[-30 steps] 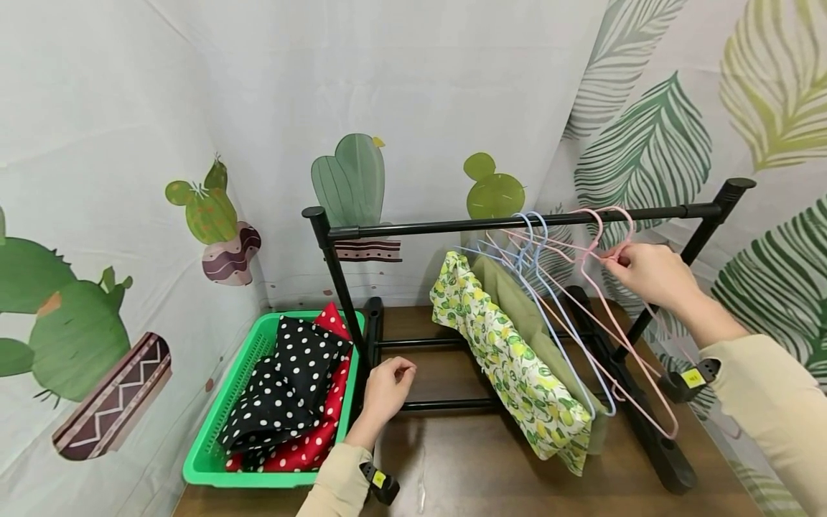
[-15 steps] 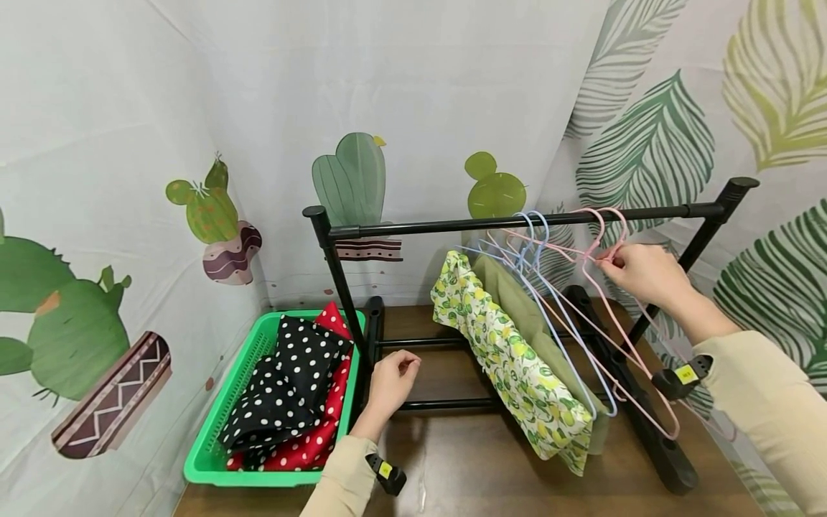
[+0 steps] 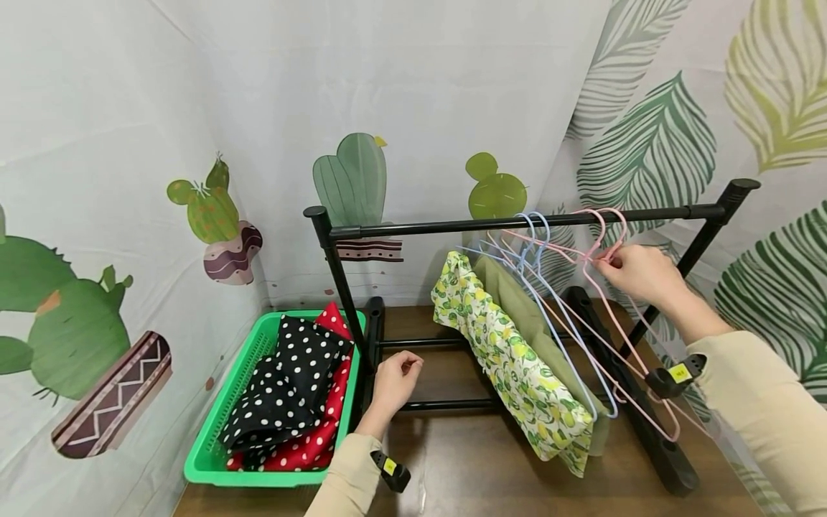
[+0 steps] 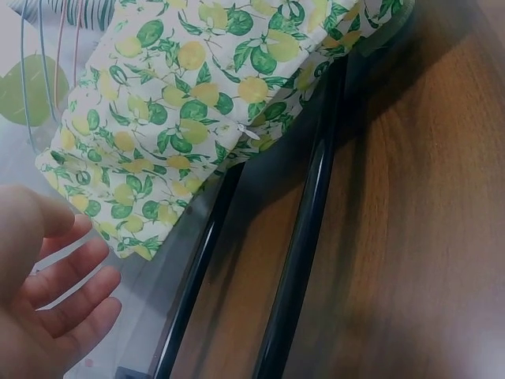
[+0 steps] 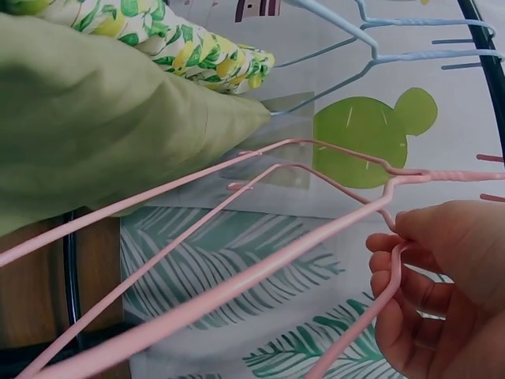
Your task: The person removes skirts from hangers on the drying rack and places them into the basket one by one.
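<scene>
Pink hanger in hand at the rack's right side

Far left: green basket (image 3: pixel 271 480) on the table (image 3: pixel 465 474), black dotted cloth (image 3: pixel 284 380) folded over red dotted cloth (image 3: pixel 316 445). Next, left hand (image 3: pixel 393 380), loosely curled, fingertips apart from thumb, holding nothing, just in front of the rack (image 3: pixel 420 229). Mid-rack: lemon-print cloth (image 3: pixel 510 366) and, behind it, olive cloth (image 3: pixel 517 298), both draped on blue hangers (image 5: pixel 434 55). Right of those, two pink hangers hung from the bar, bare. Right hand (image 3: pixel 646 276) closed, thumb and fingers pinching one pink hanger (image 5: pixel 347 335) just below its neck; whether it touched the other, could not tell.

Handling, my judgement: light, stiff, thin, smooth enough to swivel; hard to break. Best hold at the neck, where the arms meet; gripped along one arm, it would likely swing.
</scene>
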`<state>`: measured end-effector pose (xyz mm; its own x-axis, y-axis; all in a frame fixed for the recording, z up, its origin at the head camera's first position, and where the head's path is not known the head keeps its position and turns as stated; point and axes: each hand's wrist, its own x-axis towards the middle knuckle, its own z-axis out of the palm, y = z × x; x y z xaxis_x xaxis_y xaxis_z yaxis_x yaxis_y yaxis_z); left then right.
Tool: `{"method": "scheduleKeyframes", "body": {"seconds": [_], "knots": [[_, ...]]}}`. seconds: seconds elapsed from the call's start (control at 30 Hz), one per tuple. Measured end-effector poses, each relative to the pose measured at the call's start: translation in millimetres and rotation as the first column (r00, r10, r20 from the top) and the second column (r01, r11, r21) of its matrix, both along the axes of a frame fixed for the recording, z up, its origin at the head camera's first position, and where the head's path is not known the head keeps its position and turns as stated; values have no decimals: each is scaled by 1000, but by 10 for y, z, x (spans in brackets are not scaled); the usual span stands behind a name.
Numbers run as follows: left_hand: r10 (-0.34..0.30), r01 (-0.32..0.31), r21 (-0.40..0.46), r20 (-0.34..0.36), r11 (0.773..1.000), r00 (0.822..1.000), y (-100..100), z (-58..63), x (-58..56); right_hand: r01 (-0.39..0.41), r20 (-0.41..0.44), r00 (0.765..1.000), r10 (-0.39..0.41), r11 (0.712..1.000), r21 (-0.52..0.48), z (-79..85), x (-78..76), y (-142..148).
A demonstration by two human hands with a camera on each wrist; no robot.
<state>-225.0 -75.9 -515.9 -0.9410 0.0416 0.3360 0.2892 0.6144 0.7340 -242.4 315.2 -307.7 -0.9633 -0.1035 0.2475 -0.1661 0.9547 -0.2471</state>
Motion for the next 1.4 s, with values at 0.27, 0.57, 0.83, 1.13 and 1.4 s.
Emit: {"method": "scheduleKeyframes", "body": {"seconds": [0.27,0.57,0.83,1.13,1.4], "knots": [[-1,1,18,35,1000,999,21,-74,-18,24,-22,999,-24,1000,-11,-14,14,-19],[2,-4,31,67,1000,998,-1,-144,-39,26,35,999,-25,999,-21,29,48,-37],[14,-15,3,98,1000,995,-53,-197,-67,6,-60,998,-7,1000,-16,55,110,-39],[9,-10,6,105,1000,994,-75,-243,-68,70,-96,992,-79,993,-96,40,227,18],[19,-21,19,112,1000,994,-77,-290,-86,49,-127,990,-61,994,-94,31,276,22]]}}
